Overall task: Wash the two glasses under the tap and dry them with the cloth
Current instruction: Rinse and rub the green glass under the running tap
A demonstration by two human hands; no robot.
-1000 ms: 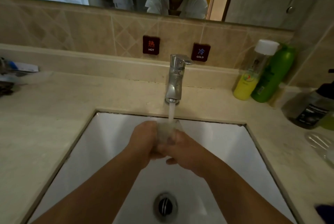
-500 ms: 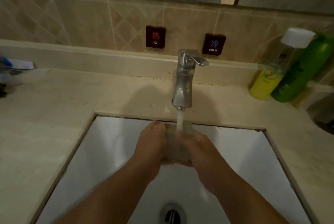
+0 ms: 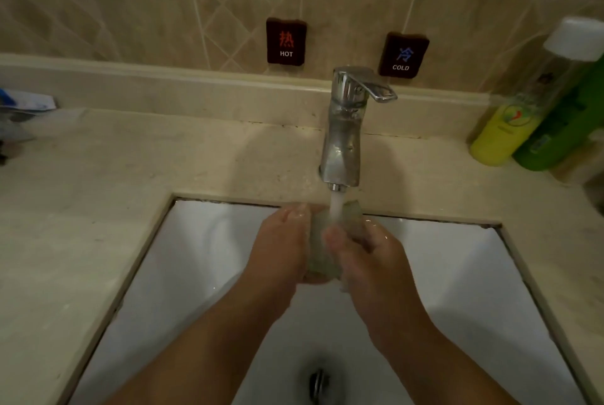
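Note:
A clear glass [image 3: 322, 251] is held upright over the white sink [image 3: 202, 261], right below the chrome tap [image 3: 346, 130]. Water runs from the spout into the glass's mouth. My left hand [image 3: 281, 247] wraps the glass from the left and my right hand [image 3: 369, 261] grips it from the right, thumb across its front. Most of the glass is hidden between the two hands. No second glass and no cloth show in this view.
A beige stone counter [image 3: 98, 182] surrounds the sink. A yellow bottle [image 3: 503, 136] and a green bottle [image 3: 562, 130] stand at the back right. Hot and cold signs [image 3: 286, 42] hang on the tiled wall. The drain [image 3: 318, 385] lies at the sink's bottom.
The view has tilted down and closer, so the mirror has left the top. Both hands keep hold of the glass under the running water, with the right thumb shifted across its front.

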